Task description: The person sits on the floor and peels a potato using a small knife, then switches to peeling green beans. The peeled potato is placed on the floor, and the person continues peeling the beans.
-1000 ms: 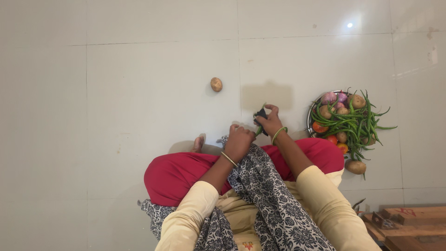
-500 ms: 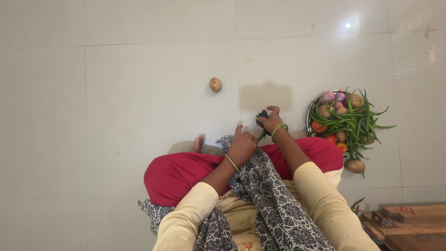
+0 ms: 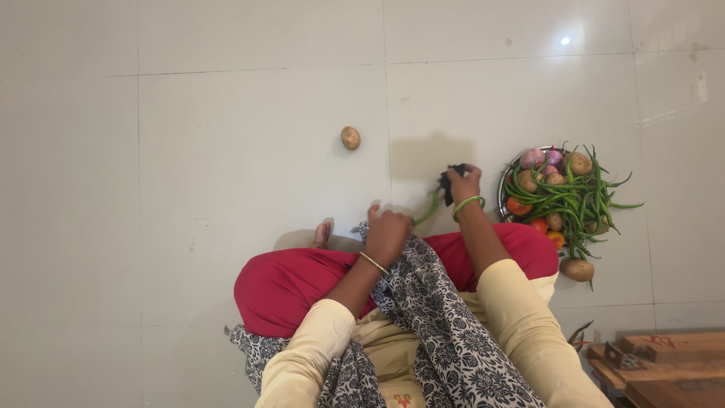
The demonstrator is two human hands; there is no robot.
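I sit on a pale tiled floor with my legs crossed. My left hand (image 3: 387, 230) is closed over one end of a long green bean (image 3: 428, 210), close above my knee. My right hand (image 3: 464, 184) grips a small black tool (image 3: 451, 181), perhaps a knife or peeler, near the bean's far end and just left of the steel bowl (image 3: 504, 195). The bowl holds green beans (image 3: 581, 200), potatoes, onions and tomatoes.
A lone potato (image 3: 350, 137) lies on the floor ahead of me to the left. Another potato (image 3: 578, 270) rests beside the bowl near my right knee. Wooden pieces (image 3: 657, 363) lie at the lower right corner.
My right hand has moved right and away from me with the black tool, drawing apart from my left hand. The bean now stretches between the two hands.
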